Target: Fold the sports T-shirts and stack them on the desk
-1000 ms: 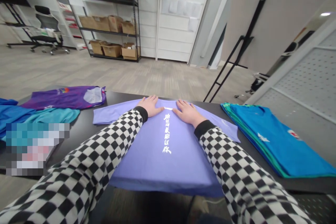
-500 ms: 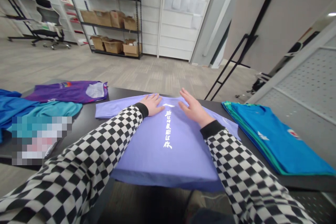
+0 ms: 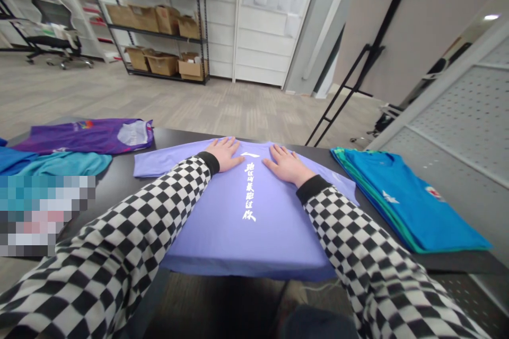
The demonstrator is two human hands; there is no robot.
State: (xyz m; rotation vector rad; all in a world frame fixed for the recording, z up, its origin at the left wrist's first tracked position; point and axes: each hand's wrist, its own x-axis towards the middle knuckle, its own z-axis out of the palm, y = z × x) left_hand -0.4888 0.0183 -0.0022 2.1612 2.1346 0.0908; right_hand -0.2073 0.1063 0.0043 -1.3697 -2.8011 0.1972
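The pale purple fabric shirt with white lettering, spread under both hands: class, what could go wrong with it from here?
1. The pale purple fabric shirt hangs over the near edge of the black table, so a tug there might drag it off line.
2. The left hand and right hand rest flat on it; sliding them could wrinkle it.
3. Its picture-right sleeve lies close to the blue-topped folded shirt stack, which an outward sweep might disturb.
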